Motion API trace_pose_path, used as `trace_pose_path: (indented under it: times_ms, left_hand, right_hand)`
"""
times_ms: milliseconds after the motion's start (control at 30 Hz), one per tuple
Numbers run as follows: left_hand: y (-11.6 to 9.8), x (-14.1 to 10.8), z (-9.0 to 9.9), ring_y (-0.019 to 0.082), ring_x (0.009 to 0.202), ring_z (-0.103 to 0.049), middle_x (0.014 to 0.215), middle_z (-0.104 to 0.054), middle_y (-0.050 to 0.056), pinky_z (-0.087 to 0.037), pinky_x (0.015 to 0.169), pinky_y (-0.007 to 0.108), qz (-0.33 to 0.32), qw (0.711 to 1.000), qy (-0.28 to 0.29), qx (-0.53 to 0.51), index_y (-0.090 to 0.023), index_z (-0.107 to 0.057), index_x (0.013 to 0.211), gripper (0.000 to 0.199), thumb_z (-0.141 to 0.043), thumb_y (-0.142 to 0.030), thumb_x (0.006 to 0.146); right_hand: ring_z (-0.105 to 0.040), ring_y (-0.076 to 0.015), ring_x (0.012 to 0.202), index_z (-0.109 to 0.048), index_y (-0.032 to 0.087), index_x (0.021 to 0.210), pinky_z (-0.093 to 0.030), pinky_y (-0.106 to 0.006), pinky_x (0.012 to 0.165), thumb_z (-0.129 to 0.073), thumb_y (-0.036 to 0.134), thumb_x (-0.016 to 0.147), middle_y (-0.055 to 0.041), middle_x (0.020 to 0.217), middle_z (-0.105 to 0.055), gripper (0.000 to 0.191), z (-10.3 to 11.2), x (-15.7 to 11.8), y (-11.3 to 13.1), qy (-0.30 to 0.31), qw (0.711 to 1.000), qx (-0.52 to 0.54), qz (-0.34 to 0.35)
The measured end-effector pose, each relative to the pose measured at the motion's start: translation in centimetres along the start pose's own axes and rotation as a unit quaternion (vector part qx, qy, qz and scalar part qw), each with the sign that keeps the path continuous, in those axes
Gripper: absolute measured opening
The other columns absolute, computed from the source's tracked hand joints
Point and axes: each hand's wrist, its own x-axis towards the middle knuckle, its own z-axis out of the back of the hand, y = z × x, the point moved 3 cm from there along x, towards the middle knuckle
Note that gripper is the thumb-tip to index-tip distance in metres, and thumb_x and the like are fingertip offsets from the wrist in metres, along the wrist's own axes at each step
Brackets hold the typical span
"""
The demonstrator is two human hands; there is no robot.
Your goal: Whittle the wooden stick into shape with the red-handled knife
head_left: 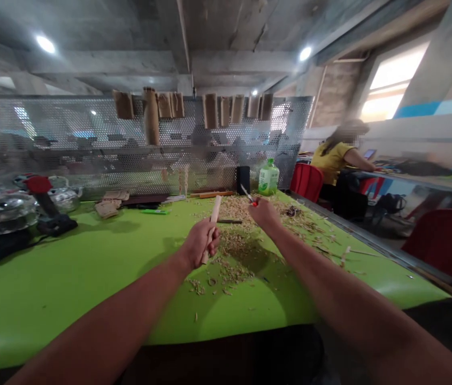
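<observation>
My left hand [202, 241] is wrapped round a pale wooden stick [215, 209], which tilts up and away from me over the table. To its right, my right hand [265, 214] grips a knife [245, 191] with a red part at the handle; its thin blade points up and to the left, apart from the stick. Wood shavings [236, 272] lie heaped on the green tabletop [101, 289] below and between both hands. A dark, thin tool [229, 221] rests on the shavings just behind the stick.
A green-labelled bottle [269, 177] and a black box [243, 180] stand at the back. Metal kettles [3, 206] and a red-and-black power drill [41, 192] are at left. Bamboo pieces [151, 117] hang on the mesh partition [101, 160]. A person in yellow [330, 155] sits at right.
</observation>
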Motion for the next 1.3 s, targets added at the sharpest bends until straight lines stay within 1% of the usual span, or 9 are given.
trace_pose_path:
  times_ms: [133, 300, 400, 500, 633, 933, 1033, 1167, 1300]
  left_hand:
    - [0.1, 0.5, 0.7, 0.006, 0.036, -0.031, 0.061, -0.044, -0.006, -0.029, 0.034, 0.018, -0.021, 0.999, 0.025, -0.036, -0.02, -0.053, 0.098, 0.022, -0.051, -0.029, 0.079]
    - [0.2, 0.5, 0.6, 0.006, 0.037, -0.031, 0.056, -0.04, -0.006, -0.031, 0.035, 0.019, -0.047, 0.997, 0.061, 0.004, -0.019, -0.05, 0.079, 0.005, -0.049, -0.024, 0.079]
    - [0.0, 0.5, 0.4, 0.005, 0.038, -0.032, 0.059, -0.042, -0.007, -0.032, 0.035, 0.018, -0.066, 0.996, 0.05, 0.018, -0.019, -0.049, 0.079, 0.004, -0.051, -0.022, 0.079]
    - [-0.2, 0.5, 0.1, 0.003, 0.039, -0.033, 0.065, -0.046, -0.007, -0.032, 0.036, 0.017, -0.081, 0.996, 0.031, 0.018, -0.02, -0.047, 0.082, 0.01, -0.056, -0.023, 0.079]
    - [-0.1, 0.5, -0.1, 0.002, 0.04, -0.035, 0.066, -0.047, -0.007, -0.032, 0.037, 0.017, -0.076, 0.997, 0.009, 0.015, -0.02, -0.045, 0.082, 0.017, -0.061, -0.024, 0.078]
    - [-0.1, 0.6, 0.1, 0.002, 0.039, -0.034, 0.068, -0.048, -0.007, -0.029, 0.034, 0.016, -0.05, 0.999, -0.012, -0.001, -0.02, -0.044, 0.084, 0.019, -0.06, -0.019, 0.073]
    - [0.2, 0.1, 0.0, 0.002, 0.038, -0.033, 0.069, -0.048, -0.008, -0.023, 0.033, 0.015, -0.003, 1.0, 0.023, 0.005, -0.022, -0.045, 0.094, 0.024, -0.059, -0.02, 0.074]
    - [0.6, -0.7, -0.6, 0.003, 0.036, -0.026, 0.063, -0.037, -0.011, -0.017, 0.033, 0.013, 0.044, 0.995, 0.084, -0.016, -0.028, -0.045, 0.121, 0.044, -0.056, -0.02, 0.079]
    - [0.7, -0.8, -1.0, 0.003, 0.036, -0.022, 0.06, -0.033, -0.012, -0.015, 0.033, 0.013, 0.029, 0.996, 0.079, -0.027, -0.027, -0.045, 0.118, 0.039, -0.056, -0.02, 0.082]
  right_hand:
    - [-0.062, -0.0206, 0.078, -0.074, 0.022, 0.106, -0.037, -0.025, 0.064, -0.051, 0.031, 0.084, -0.0047, 0.086, -0.072, 0.033, -1.1, -1.8, 2.6, 0.01, 0.997, 0.024, 0.079]
    - [-0.057, -0.0171, 0.07, -0.073, 0.022, 0.093, -0.03, -0.025, 0.058, -0.048, 0.03, 0.084, -0.0027, 0.08, -0.07, 0.027, -0.9, -3.3, 3.6, 0.001, 0.99, 0.002, 0.141]
    - [-0.058, -0.0174, 0.072, -0.073, 0.023, 0.094, -0.03, -0.026, 0.06, -0.049, 0.03, 0.085, -0.0039, 0.083, -0.072, 0.027, -1.0, -4.3, 4.4, 0.012, 0.981, -0.039, 0.188]
    - [-0.061, -0.0187, 0.075, -0.074, 0.026, 0.099, -0.032, -0.026, 0.063, -0.048, 0.032, 0.088, -0.0051, 0.086, -0.074, 0.029, -1.4, -5.2, 5.3, 0.027, 0.973, -0.077, 0.216]
    - [-0.064, -0.0194, 0.075, -0.074, 0.026, 0.103, -0.034, -0.027, 0.063, -0.045, 0.033, 0.092, -0.0074, 0.089, -0.076, 0.032, -1.7, -6.1, 6.1, 0.054, 0.965, -0.121, 0.225]
    - [-0.067, -0.0197, 0.076, -0.073, 0.023, 0.099, -0.037, -0.026, 0.065, -0.044, 0.026, 0.093, -0.0094, 0.089, -0.076, 0.029, -1.5, -6.8, 6.9, 0.072, 0.957, -0.15, 0.236]
    - [-0.067, -0.0202, 0.077, -0.073, 0.023, 0.1, -0.038, -0.026, 0.065, -0.044, 0.026, 0.093, -0.01, 0.09, -0.076, 0.03, -1.3, -6.2, 6.6, 0.073, 0.964, -0.149, 0.208]
    - [-0.066, -0.0204, 0.075, -0.073, 0.023, 0.099, -0.036, -0.027, 0.062, -0.047, 0.024, 0.089, -0.0093, 0.089, -0.075, 0.027, -0.8, -4.8, 5.4, 0.053, 0.975, -0.14, 0.162]
    - [-0.066, -0.0196, 0.076, -0.072, 0.022, 0.098, -0.034, -0.027, 0.061, -0.047, 0.026, 0.09, -0.0088, 0.091, -0.075, 0.027, -0.6, -4.6, 5.0, 0.035, 0.977, -0.124, 0.168]
